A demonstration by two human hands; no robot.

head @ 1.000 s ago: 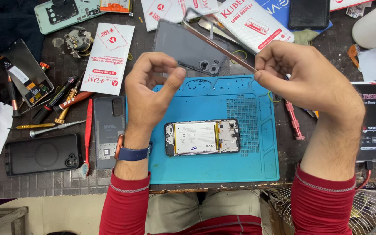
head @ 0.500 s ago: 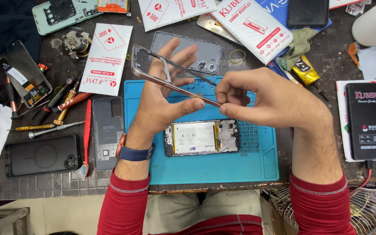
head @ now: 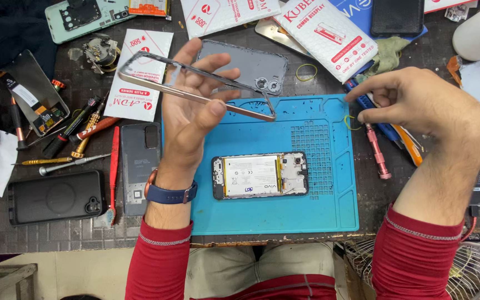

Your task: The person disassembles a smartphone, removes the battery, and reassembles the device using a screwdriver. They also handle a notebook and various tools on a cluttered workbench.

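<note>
A thin, light and probably easily bent phone frame (head: 195, 89) is pinched by its long rails in the left hand (head: 193, 111) at upper centre, while the right hand (head: 423, 105), fingers curled, touches tools at right, gripping nothing visible.

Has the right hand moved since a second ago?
Yes. The right hand let go of the phone frame and moved right, past the blue mat's edge.

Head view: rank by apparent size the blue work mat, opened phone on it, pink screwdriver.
1. Blue work mat, by far the largest.
2. Opened phone with its battery showing.
3. Pink screwdriver, shorter and much thinner than the phone, top end hidden by right hand.
</note>
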